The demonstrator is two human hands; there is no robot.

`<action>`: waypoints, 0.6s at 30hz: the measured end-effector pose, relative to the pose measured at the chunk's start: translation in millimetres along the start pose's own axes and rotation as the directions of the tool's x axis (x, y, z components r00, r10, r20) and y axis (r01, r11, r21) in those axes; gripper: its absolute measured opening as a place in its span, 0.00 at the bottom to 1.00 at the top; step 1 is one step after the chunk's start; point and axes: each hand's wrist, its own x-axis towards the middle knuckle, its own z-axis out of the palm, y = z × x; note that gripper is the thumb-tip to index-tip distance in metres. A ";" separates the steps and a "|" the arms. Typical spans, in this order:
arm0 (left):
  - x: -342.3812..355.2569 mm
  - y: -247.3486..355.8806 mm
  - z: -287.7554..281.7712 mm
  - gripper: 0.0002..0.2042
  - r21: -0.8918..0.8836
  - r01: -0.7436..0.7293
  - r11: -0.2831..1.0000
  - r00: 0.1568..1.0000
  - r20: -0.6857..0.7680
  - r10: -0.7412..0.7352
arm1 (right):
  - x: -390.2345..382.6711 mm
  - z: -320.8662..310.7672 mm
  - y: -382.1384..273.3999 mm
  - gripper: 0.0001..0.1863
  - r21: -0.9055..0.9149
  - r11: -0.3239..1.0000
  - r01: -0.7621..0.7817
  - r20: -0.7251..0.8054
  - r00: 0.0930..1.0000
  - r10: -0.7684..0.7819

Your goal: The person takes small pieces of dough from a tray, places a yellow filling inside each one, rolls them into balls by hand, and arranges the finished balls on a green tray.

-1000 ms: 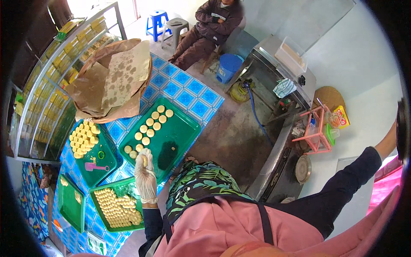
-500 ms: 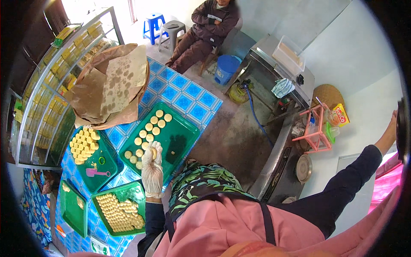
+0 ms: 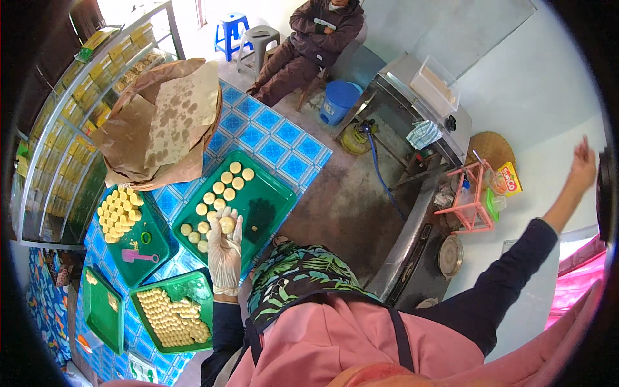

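My left hand [image 3: 224, 255], in a clear glove, is palm up over a green tray [image 3: 274, 184]. A round pale dough ball [image 3: 227, 224] rests in it against the fingers. Rows of similar dough balls [image 3: 229, 193] lie on the tray's left part, and a tiny crumb of dough lies on its right part. Out at the far right, my bare right hand [image 3: 583, 164] is raised at the end of a stretched arm, near the wall. One finger points up, the hand looks loosely open, and I see nothing in it.
Left on the blue tiled table are a tray of yellow dough pieces [image 3: 121, 213], a pink scraper [image 3: 138, 257], a green ring cutter [image 3: 146, 238], a tray of small shaped pieces [image 3: 171, 319] and a paper-covered basket [image 3: 161, 129]. A person [image 3: 316, 45] sits beyond. A stove [image 3: 412, 258] stands right.
My left hand has turned so the dough ball shows more plainly in it. My right hand has come away from the right edge, with a finger raised. The view has shifted slightly.
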 end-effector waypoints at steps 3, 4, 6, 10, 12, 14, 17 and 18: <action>5.4 -13.5 9.5 0.22 -0.025 0.045 0.999 0.999 -0.009 -0.045 | -144.2 115.7 75.0 0.20 -0.260 0.960 0.104 0.407 0.914 0.011; 9.6 -18.8 13.8 0.22 -0.064 0.112 0.992 0.994 0.014 -0.112 | -205.0 152.5 100.4 0.18 -0.330 0.938 0.109 0.577 0.809 0.109; 17.4 -29.6 21.9 0.19 -0.096 0.187 0.978 0.982 0.019 -0.186 | -333.0 221.5 153.5 0.13 -0.213 0.928 0.307 0.892 0.449 0.056; 27.9 -49.5 31.4 0.16 -0.100 0.273 0.957 0.959 0.101 -0.263 | -549.4 299.1 208.7 0.15 -0.388 0.920 -0.050 0.905 0.168 0.391; 29.1 -52.8 31.4 0.16 -0.080 0.278 0.957 0.959 0.077 -0.272 | -616.8 318.5 225.1 0.16 -0.251 0.967 0.054 0.935 0.271 0.228; 28.6 -52.7 28.5 0.16 -0.068 0.266 0.962 0.961 0.100 -0.258 | -653.9 327.0 240.3 0.16 -0.145 0.980 0.137 0.938 0.335 0.092; 27.0 -47.3 19.6 0.18 -0.065 0.243 0.968 0.965 0.119 -0.234 | -686.0 329.7 254.4 0.17 -0.190 0.978 0.090 0.916 0.374 0.144; 26.1 -45.5 15.2 0.20 -0.022 0.198 0.980 0.978 0.063 -0.196 | -692.1 328.9 257.9 0.17 -0.196 0.979 0.056 0.923 0.348 0.165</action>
